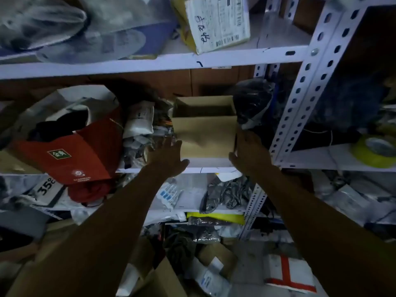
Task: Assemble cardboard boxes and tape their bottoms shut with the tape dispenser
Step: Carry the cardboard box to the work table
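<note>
brown cardboard box (204,136), red bag (85,151), white shelf (150,67)

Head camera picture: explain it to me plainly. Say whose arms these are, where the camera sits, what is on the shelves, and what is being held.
No machine here: these are a person's two bare arms, seen from a camera worn on the head that looks forward and down. The person faces white metal shelving crowded with goods. On the middle shelf stands an open-topped cardboard box. The left hand lies flat against its left side, fingers straight. The right hand is at its right edge, but whether its fingers curl round the box cannot be told. Beside the box lie a red paper bag and a dark plastic-wrapped bundle. A labelled parcel sits on the shelf above, and a yellow tape roll far right.
</note>
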{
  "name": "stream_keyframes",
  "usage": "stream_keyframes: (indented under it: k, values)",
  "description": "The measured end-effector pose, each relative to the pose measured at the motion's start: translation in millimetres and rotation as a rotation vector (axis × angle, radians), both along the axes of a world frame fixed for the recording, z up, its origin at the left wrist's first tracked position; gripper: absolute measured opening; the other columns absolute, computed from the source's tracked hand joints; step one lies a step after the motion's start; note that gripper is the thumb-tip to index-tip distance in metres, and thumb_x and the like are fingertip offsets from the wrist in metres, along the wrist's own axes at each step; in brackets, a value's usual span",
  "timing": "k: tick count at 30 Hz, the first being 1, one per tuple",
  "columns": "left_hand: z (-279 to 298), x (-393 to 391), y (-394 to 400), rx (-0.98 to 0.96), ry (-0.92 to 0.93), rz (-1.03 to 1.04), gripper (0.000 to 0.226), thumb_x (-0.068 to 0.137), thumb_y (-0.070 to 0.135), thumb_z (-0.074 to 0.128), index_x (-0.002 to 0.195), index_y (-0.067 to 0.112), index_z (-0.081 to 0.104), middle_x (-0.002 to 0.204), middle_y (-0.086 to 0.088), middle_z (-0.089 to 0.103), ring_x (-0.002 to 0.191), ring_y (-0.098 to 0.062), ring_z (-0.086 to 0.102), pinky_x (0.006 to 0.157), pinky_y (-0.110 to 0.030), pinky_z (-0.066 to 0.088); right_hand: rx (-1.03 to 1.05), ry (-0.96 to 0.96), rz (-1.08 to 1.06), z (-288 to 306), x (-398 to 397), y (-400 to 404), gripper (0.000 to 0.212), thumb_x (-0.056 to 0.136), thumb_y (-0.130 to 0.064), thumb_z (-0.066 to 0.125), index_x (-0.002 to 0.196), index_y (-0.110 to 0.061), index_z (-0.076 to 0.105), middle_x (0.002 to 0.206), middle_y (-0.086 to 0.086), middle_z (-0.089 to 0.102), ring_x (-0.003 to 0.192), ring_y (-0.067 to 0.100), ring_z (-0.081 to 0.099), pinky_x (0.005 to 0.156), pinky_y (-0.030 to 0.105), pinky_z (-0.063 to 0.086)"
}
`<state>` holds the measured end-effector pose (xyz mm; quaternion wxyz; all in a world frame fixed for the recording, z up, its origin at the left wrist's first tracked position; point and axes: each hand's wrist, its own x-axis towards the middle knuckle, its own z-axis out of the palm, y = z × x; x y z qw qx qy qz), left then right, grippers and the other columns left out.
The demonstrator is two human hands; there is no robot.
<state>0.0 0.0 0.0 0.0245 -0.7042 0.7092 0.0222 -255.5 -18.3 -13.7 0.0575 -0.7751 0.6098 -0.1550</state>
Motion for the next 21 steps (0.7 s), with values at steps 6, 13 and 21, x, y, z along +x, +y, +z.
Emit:
stream_keyframes:
  k: [6, 13, 21]
  values:
    - [-15, -2, -22, -0.059, 0.042, 0.141, 0.076, 0.085, 0.059, 0.053, 0.144, 0.015, 0.035, 0.148, -0.013, 0.04, 0.135, -0.036, 0.04, 0.104, -0.054, 0.039, 0.056, -0.111, -0.048, -13, 5, -32, 0.085, 0.084, -0.035, 0.064, 0.153, -0.009, 0.023, 0.133, 0.02, 0.049, 0.125, 0.042, 0.045, 0.09, 0.053, 0.051]
    - [-24, -2, -40, -0.242, 0.258, 0.264, 0.066, 0.086, 0.052, 0.062, 0.128, 0.006, 0.042, 0.117, -0.02, 0.061, 0.103, -0.041, 0.063, 0.081, -0.044, 0.053, 0.075, -0.284, -0.059, -25, 17, -45, 0.066, 0.083, -0.026, 0.06, 0.14, -0.002, 0.04, 0.118, 0.021, 0.056, 0.109, 0.039, 0.053, 0.083, 0.046, 0.053]
    - [-39, -6, -43, -0.331, 0.562, 0.206, 0.05, 0.084, 0.022, 0.071, 0.122, 0.001, 0.047, 0.111, -0.021, 0.067, 0.097, -0.041, 0.064, 0.077, -0.039, 0.049, 0.072, -0.398, -0.053, -35, 18, -44, 0.072, 0.083, -0.028, 0.055, 0.149, -0.008, 0.034, 0.126, 0.017, 0.06, 0.112, 0.038, 0.058, 0.087, 0.045, 0.053]
